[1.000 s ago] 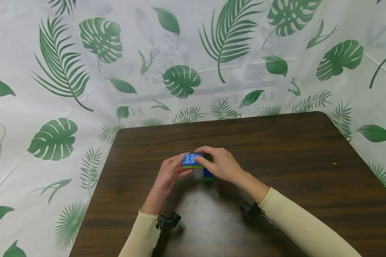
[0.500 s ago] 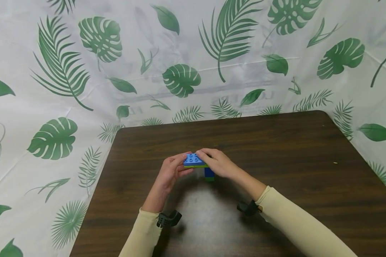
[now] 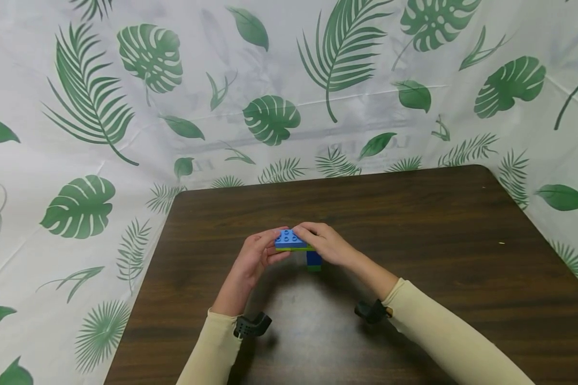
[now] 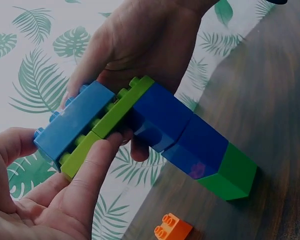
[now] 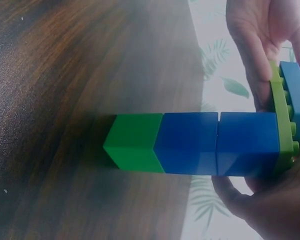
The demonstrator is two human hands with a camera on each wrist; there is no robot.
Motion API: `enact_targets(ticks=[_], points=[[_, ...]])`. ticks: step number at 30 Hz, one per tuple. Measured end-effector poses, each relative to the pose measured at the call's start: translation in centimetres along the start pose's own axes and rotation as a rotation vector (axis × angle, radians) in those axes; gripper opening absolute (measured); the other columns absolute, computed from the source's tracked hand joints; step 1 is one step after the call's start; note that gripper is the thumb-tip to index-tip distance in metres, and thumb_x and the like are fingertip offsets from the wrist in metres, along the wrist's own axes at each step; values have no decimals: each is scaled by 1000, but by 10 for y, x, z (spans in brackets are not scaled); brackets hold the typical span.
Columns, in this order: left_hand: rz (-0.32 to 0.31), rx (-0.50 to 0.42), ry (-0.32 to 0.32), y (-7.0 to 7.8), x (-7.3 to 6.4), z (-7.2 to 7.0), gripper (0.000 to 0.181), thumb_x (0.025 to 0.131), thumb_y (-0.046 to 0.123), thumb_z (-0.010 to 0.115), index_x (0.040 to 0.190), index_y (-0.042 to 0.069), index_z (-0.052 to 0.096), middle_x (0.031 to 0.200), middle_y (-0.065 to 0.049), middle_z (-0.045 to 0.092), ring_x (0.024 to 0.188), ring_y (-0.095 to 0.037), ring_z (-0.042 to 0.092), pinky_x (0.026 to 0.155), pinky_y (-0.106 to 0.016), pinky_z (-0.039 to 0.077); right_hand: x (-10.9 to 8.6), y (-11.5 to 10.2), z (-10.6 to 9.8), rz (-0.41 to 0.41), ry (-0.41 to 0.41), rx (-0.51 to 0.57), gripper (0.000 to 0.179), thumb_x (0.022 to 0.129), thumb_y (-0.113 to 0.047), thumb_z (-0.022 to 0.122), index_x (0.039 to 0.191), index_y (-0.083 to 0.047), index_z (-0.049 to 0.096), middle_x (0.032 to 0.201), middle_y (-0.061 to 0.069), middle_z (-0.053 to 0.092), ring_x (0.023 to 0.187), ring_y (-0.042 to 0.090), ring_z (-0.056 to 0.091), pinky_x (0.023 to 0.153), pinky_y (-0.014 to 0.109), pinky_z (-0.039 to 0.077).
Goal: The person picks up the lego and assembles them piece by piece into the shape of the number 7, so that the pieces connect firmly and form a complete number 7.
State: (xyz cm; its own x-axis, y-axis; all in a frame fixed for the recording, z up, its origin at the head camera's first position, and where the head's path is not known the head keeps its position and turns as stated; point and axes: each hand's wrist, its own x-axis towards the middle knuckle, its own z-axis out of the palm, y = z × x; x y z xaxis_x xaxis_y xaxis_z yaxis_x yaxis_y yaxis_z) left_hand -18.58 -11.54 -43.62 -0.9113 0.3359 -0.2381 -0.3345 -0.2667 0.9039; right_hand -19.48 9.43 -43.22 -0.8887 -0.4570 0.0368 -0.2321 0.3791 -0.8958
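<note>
A light blue toy building brick (image 3: 291,238) lies over lime-green thin bricks (image 4: 108,120), whose studs show between them. These top a column of two dark blue bricks (image 5: 217,145) on a green brick (image 5: 135,142), which stands on the table. My left hand (image 3: 253,258) pinches the outer end, thumb on the light blue brick and fingers under the lime layer. My right hand (image 3: 328,243) grips the column end, its thumb on top of the light blue brick, other fingers partly hidden behind. How firmly the light blue brick is seated I cannot tell.
An orange brick (image 4: 173,228) sits on the dark wood table (image 3: 414,224) in the left wrist view. A white leaf-print sheet (image 3: 212,133) hangs behind and beside the table. A tiny yellow speck (image 3: 501,243) lies to the right.
My right hand has shifted slightly, its thumb and fingers settling over the right end of the light blue brick. The left hand keeps its hold; the last half second shows almost no movement.
</note>
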Motion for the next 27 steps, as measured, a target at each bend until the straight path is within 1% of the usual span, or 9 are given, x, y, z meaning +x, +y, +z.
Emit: enact_targets(ticks=[3,4,9,10,11,18,23,27], points=[[-5,-6,-3,1,1,0,44,100,22,59,128,-11,56,111,-14,69,92,-21,71,78,-34,56,1,1,0,8,-9,19,39,106,-31,42,127,-4,62,106,8,64,92,24,55,79,35,46],[-4,-5,-6,1,1,-1,44,100,22,59,128,-11,56,113,-15,68,92,-21,71,78,-34,56,-1,-4,-1,13,-15,25,38,106,-29,42,127,-3,62,107,9,64,93,24,55,80,35,46],[7,-6,-18,2,3,-1,43,100,19,58,129,-12,55,117,-16,66,93,-22,70,78,-34,56,1,-3,-1,24,-32,49,36,106,-21,42,128,1,60,108,12,63,94,27,54,79,34,46],[9,-8,-20,2,3,-1,42,101,19,57,129,-12,55,116,-16,66,93,-22,70,78,-34,56,2,-2,0,19,-32,53,36,106,-22,42,128,1,60,107,12,63,94,27,55,79,34,46],[13,-7,-23,1,3,-2,42,101,19,57,129,-12,55,115,-16,67,92,-22,70,78,-33,56,3,3,1,13,-30,55,36,107,-23,42,128,0,60,107,11,63,94,26,55,79,34,46],[23,-27,-30,0,4,-2,40,101,17,56,128,-13,55,110,-15,68,90,-21,71,77,-33,57,3,4,0,-14,-22,61,38,106,-31,43,127,-4,62,108,10,63,94,25,54,81,35,46],[29,-29,-39,0,2,-3,41,101,15,56,131,-12,53,107,-14,69,90,-21,71,78,-33,56,3,3,2,2,-3,58,39,105,-33,44,126,-5,62,108,9,63,94,25,55,82,35,46],[30,-17,-37,1,1,-4,40,101,14,56,133,-11,53,108,-16,68,93,-22,71,78,-33,56,4,0,2,11,5,76,36,106,-29,45,125,-4,62,109,9,63,94,25,55,81,34,47]])
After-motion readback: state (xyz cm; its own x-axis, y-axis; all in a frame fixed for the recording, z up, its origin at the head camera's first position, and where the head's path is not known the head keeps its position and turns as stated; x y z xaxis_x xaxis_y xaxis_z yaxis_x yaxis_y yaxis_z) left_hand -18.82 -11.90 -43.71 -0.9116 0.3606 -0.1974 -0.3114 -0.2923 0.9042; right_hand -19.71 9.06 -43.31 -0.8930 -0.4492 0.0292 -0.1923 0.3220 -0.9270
